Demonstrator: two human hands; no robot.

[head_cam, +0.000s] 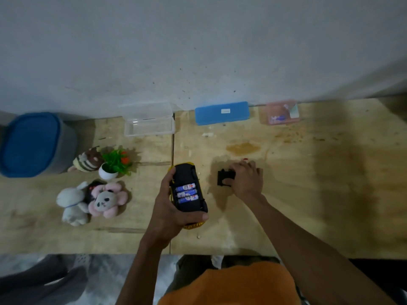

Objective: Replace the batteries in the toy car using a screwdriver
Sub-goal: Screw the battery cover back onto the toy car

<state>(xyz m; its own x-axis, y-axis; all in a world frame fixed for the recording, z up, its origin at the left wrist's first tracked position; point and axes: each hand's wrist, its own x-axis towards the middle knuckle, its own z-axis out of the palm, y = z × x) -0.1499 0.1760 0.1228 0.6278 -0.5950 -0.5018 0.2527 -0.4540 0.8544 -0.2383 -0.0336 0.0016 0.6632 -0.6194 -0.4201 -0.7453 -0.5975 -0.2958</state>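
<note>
Compartment open: my left hand (169, 208) grips the toy car (189, 190), three batteries (187, 193) seated; my right hand (245, 179) pinches the cover (224, 178), not yet refitted.

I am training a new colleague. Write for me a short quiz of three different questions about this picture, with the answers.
1. True or false: the battery bay of the toy car is open.
2. How many batteries show in it?
3. Which hand touches the black cover on the table: (a) left, (b) right?

Key
1. True.
2. Three.
3. (b): the right hand. The left hand grips the car.
</note>
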